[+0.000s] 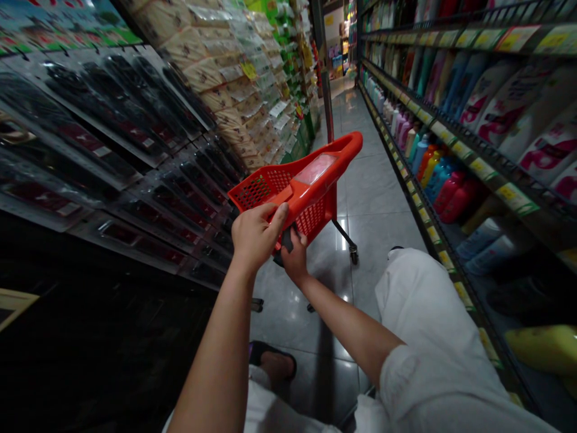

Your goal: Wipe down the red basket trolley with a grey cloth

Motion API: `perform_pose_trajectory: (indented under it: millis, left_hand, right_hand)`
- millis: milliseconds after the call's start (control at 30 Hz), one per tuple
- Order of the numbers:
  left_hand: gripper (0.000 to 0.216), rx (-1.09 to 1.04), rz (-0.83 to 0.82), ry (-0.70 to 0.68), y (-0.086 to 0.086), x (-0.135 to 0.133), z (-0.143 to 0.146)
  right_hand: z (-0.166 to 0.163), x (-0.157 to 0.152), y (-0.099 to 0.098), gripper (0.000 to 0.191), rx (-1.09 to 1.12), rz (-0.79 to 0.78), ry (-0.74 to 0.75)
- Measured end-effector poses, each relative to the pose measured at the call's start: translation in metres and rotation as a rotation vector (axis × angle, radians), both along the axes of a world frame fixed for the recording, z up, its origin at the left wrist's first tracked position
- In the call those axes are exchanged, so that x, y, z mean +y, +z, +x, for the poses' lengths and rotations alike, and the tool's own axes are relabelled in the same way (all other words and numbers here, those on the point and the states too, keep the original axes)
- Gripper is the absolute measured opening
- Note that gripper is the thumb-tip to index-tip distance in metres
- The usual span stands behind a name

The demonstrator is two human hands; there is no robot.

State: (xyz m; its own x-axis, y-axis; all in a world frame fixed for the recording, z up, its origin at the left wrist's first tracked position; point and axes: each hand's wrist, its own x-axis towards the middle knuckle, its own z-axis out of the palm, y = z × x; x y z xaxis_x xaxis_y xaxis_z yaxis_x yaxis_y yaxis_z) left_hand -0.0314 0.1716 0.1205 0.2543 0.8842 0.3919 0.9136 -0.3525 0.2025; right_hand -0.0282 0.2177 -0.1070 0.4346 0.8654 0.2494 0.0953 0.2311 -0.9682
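A red plastic shopping basket [311, 192] on small wheels stands tilted in the aisle in front of me. My left hand [256, 233] is closed over its near rim, thumb on top of the red edge. Just below and to the right, my right hand [294, 258] is wrapped round a dark handle part [285, 239] under that rim. The basket looks empty; a pale label shows on its flat red top bar [318, 169].
Hanging packs of dark combs and brushes [135, 138] fill the left wall. Shelves of coloured bottles [433, 174] with yellow price tags run along the right. A grey tiled floor [374, 198] leads ahead past a dark post [325, 90]. My sandalled foot [274, 361] is below.
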Motion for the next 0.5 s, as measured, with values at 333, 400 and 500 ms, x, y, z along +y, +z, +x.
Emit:
perform_pose_trajectory:
  millis: [333, 400, 500]
  left_hand:
    - [0.055, 0.030, 0.039, 0.001, -0.002, -0.001, 0.000]
    - [0.055, 0.037, 0.034, -0.012, -0.002, -0.004, -0.002]
    - [0.052, 0.042, 0.021, -0.042, -0.001, -0.008, -0.007]
  right_hand:
    - [-0.016, -0.021, -0.050, 0.076, -0.122, 0.052, 0.129]
    - [-0.010, -0.019, -0.086, 0.075, -0.141, -0.045, 0.207]
    - [0.005, -0.012, -0.124, 0.068, -0.140, -0.153, 0.254]
